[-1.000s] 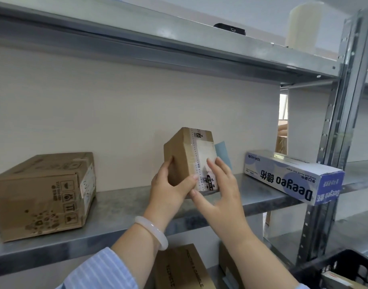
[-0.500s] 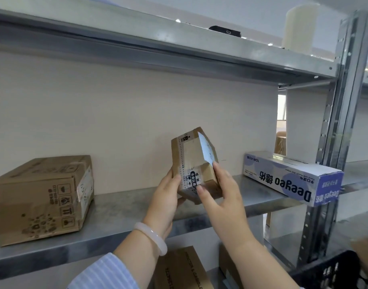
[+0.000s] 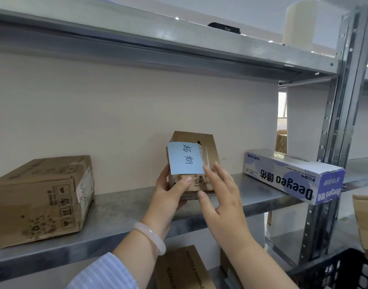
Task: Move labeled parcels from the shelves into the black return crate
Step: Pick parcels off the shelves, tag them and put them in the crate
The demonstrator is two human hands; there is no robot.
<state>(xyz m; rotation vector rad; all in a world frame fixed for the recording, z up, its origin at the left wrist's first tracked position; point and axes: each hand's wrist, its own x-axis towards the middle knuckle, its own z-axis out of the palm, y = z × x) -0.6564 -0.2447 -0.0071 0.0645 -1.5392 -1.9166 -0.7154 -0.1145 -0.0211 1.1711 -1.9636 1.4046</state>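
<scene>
A small brown cardboard parcel (image 3: 208, 151) is held just above the metal shelf (image 3: 120, 215), its face with a handwritten blue label (image 3: 185, 158) turned toward me. My left hand (image 3: 170, 195) grips its lower left side, thumb across the front. My right hand (image 3: 220, 197) steadies its right side with straight fingers and the thumb at the bottom edge. The black return crate (image 3: 335, 272) shows only as a corner at the lower right.
A larger cardboard box (image 3: 39, 199) sits at the shelf's left. A blue and white Deegeo box (image 3: 291, 176) lies at the right, by the steel upright (image 3: 333, 142). More boxes (image 3: 183, 268) stand on the shelf below. Another carton's edge (image 3: 364, 222) shows at far right.
The parcel has been rotated in both hands, so the blue handwritten label now faces me instead of the white printed sticker. It stays at the same spot over the shelf.
</scene>
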